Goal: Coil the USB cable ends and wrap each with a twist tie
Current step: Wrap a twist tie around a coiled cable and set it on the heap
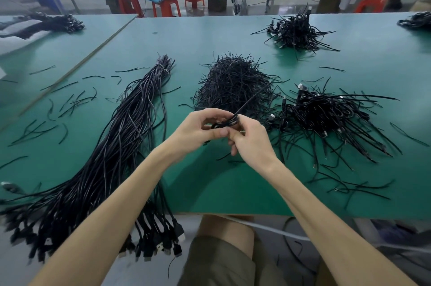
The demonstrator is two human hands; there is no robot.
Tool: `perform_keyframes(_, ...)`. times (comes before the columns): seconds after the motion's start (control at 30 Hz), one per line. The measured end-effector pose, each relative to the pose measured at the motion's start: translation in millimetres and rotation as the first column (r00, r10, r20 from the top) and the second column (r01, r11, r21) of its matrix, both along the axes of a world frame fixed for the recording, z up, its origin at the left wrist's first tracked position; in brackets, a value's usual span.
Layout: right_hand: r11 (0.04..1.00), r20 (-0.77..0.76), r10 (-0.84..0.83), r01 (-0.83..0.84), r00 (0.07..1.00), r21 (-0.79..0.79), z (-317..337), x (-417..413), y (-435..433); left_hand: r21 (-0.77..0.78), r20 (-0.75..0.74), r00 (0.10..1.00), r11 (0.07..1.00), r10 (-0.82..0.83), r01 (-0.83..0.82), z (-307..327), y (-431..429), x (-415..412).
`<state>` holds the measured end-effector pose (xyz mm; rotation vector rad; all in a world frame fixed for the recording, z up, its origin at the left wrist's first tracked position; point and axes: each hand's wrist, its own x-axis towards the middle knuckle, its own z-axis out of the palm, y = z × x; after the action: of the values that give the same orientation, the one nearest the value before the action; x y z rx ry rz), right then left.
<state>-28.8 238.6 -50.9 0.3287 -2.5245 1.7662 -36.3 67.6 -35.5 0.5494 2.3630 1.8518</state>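
Left hand [198,128] and right hand [250,139] meet above the green table [210,180], fingers of both curled around a small coiled USB cable [225,123]. A thin black strand, twist tie or cable tail, cannot tell, projects up-right. Twist tie pile [233,82] beyond; uncoiled cable bundle [112,152] left; finished coils [326,115] right.

Pinches a small coiled black cable [225,123] between left grip [198,129] and right grip [249,138], held together above the green table [221,187]. Shows a thin black strand [250,101] slanting up and away from the coil. Just beyond the grips, a heap of short black ties [233,82]; right of the right grip, a tangle of coiled cables [326,113]; left of the left grip, a long bundle of straight cables [116,145], plugs hanging over the near table edge.
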Motion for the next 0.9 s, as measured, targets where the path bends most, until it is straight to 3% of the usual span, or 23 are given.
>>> perform_keyframes(0.2, 0.998, 0.012, 0.054, -0.053, 0.998, -0.014, -1.4, 6.5, 1.5, 0.148, -0.014, 0.998, 0.987, 0.062, -0.06, -9.8, -4.1, 12.7)
perform_keyframes(0.4, 0.989, 0.061, 0.109, -0.102, 0.992, -0.107, -7.4, 10.3, -0.1, 0.047, -0.076, 0.989, 0.991, 0.126, -0.122, -3.1, -3.0, 17.4)
perform_keyframes(0.47, 0.99, 0.056, 0.104, -0.098, 0.993, -0.103, -8.8, 9.1, 0.5, 0.117, -0.021, 0.995, 0.989, 0.094, -0.091, -1.6, -7.0, 18.9)
perform_keyframes(0.57, 0.993, 0.046, 0.093, -0.089, 0.995, -0.083, -11.5, 7.7, 2.2, 0.213, 0.174, 0.984, 0.974, 0.037, -0.074, 2.3, -10.0, 20.5)
perform_keyframes(0.67, 0.997, 0.034, 0.075, -0.073, 0.997, -0.038, -14.3, 8.1, 3.8, 0.019, 0.273, 0.958, 0.995, 0.09, -0.099, 6.2, -8.2, 18.9)
perform_keyframes(0.73, 0.998, 0.007, 0.07, -0.07, 0.998, 0.007, -15.6, 10.9, 4.6, -0.074, 0.301, 0.953, 0.997, 0.019, 0.003, 9.8, -6.3, 21.6)
perform_keyframes(0.9, 0.998, 0.007, 0.045, -0.045, 0.999, 0.048, -18.6, 14.8, 8.1, -0.098, 0.239, 0.969, 0.991, -0.061, 0.086, 10.9, -12.6, 23.9)
